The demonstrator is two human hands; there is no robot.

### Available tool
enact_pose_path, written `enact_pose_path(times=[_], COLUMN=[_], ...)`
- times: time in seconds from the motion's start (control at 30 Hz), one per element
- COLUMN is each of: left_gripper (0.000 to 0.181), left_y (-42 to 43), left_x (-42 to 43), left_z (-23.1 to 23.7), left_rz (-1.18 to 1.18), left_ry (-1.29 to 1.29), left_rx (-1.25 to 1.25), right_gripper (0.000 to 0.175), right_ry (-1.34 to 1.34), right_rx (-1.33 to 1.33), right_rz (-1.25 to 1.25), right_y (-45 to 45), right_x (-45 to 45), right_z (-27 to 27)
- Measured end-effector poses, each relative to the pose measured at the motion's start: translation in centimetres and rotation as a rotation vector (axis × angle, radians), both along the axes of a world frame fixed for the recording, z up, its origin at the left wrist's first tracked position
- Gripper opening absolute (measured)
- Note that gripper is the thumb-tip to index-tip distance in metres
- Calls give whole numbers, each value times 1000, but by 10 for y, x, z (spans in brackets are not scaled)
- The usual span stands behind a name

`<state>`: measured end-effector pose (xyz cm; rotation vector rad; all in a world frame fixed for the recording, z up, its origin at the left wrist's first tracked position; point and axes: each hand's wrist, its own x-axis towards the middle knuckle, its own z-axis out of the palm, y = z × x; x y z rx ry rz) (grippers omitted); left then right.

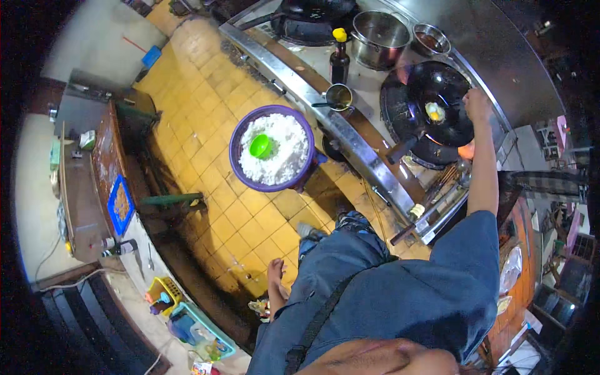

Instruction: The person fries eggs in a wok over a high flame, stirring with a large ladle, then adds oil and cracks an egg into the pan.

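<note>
My right hand (477,108) reaches over the stove with curled fingers at the right rim of a black wok (445,79); whether they grip the rim is unclear. A single egg (436,112), white around a yellow yolk, lies in the wok. The wok's dark handle (404,147) points to the lower left, and flame shows below the wok's lower right side. My left hand (276,269) hangs by my hip above the tiled floor, holding nothing, its fingers loosely bent.
A purple tub (233,152) of white rice (286,164) with a green bowl (260,146) stands left of the stove. A metal pot (378,47), dark bottle (339,65), small metal cup (338,96) and another wok (314,14) occupy the stove. A counter with baskets runs along the left.
</note>
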<state>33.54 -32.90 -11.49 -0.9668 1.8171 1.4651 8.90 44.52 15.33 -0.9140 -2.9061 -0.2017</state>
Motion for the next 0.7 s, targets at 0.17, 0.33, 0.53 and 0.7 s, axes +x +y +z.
enact_pose_path(times=[0.17, 0.33, 0.53, 0.7], left_gripper=[22, 18, 16, 15], left_y=[-41, -66, -95, -42], left_x=[26, -8, -69, -127], left_z=[-10, -5, -34, -1], left_rz=[-280, -157, -568, 133], left_ry=[76, -100, 640, 67], left_rx=[-133, -52, -199, 58], right_gripper=[16, 19, 22, 23], right_ry=[-224, -183, -127, -176], right_rx=[91, -6, -91, -57], right_rz=[-78, -235, -294, -286], right_y=[-10, 20, 18, 47], right_x=[-15, -11, -20, -26], right_z=[8, -34, -51, -52])
